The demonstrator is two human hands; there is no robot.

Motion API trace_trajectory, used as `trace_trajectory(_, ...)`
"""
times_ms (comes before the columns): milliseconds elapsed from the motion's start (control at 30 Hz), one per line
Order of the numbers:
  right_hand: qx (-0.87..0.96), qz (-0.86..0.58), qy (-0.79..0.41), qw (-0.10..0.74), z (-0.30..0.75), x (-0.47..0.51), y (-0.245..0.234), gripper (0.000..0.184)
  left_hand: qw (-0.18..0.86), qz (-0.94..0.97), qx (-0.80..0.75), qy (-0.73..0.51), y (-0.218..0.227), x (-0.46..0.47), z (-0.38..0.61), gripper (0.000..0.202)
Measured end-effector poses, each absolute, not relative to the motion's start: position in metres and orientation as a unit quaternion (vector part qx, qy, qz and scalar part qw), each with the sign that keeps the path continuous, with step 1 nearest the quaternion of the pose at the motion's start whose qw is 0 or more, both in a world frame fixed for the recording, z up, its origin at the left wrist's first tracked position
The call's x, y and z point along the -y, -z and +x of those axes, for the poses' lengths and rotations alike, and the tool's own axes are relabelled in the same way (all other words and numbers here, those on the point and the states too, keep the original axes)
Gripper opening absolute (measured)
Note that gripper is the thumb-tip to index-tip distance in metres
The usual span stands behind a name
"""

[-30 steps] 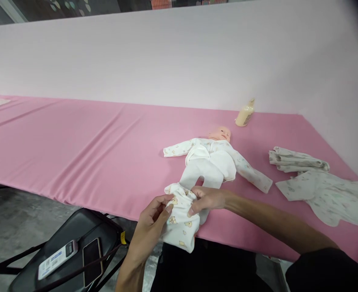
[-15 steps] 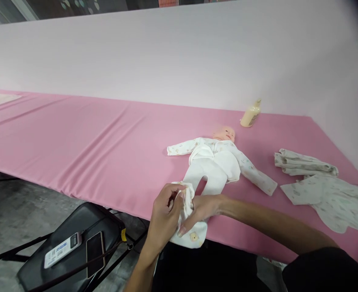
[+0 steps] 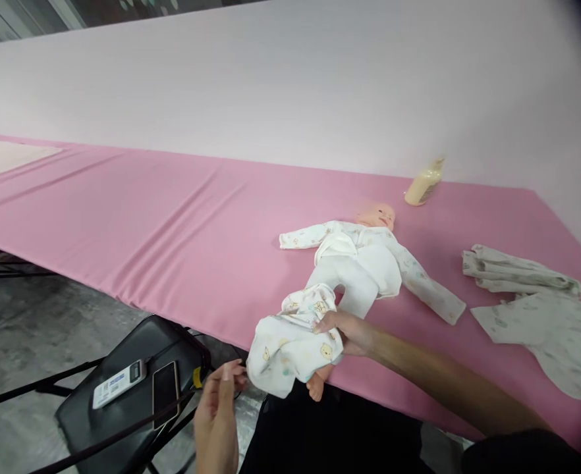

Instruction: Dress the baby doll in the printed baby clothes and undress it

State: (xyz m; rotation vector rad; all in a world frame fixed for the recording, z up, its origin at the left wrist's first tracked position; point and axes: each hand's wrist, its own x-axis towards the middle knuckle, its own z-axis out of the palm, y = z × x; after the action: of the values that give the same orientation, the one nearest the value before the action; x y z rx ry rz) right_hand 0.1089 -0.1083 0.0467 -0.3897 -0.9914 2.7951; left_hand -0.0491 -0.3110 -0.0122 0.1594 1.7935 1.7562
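Observation:
A baby doll (image 3: 383,217) lies on its back, wearing a white printed long-sleeved top (image 3: 426,282) and plain white leggings (image 3: 354,282). Around its lower leg, at the table's front edge, hang white baby pants (image 3: 285,352) with a bear print. My right hand (image 3: 344,329) grips these pants near the doll's leg, its thumb on top of the fabric. A bare doll foot (image 3: 316,387) shows below that hand. Left of the pants, my left hand (image 3: 220,408) has its fingers apart by the cloth's edge and holds nothing visible.
A cream pump bottle (image 3: 423,184) stands by the white back wall. Folded printed clothes (image 3: 522,273) and a spread garment (image 3: 562,336) lie at right on the pink tablecloth (image 3: 192,217). A phone (image 3: 165,394) and white device (image 3: 119,384) rest on a black chair (image 3: 145,342).
My left hand has moved down and left, off the bunched pants. The fabric now hangs spread out, and the doll's foot shows. The view has shifted slightly left.

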Motion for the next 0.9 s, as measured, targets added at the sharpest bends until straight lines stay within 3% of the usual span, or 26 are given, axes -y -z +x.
trace_trajectory(100, 0.342, -0.124, -0.929, 0.07, 0.108, 0.107, -0.047, 0.042, 0.465, 0.034, -0.601, -0.649, 0.012, 0.311, -0.035, 0.048)
trace_trajectory(167, 0.359, -0.124, -0.923, 0.065, 0.108, 0.107, -0.046, 0.041, 0.502, -0.007, -0.555, -0.664, 0.008, 0.306, -0.028, 0.044)
trace_trajectory(400, 0.397, -0.115, -0.909, 0.053, 0.116, 0.106, -0.05, 0.044, 0.401, -0.106, -0.548, -0.726, 0.006, 0.305, -0.04, 0.01)
trace_trajectory(700, 0.516, -0.109, -0.849, 0.042, 0.119, 0.102, -0.044, 0.024, 0.519, -0.176, -0.516, -0.658, -0.009, 0.303, -0.023, 0.038)
trace_trajectory(900, 0.573, -0.083, -0.815, 0.016, 0.124, 0.099, -0.043, 0.025, 0.558, -0.199, -0.498, -0.634, -0.003, 0.323, -0.017, 0.06)
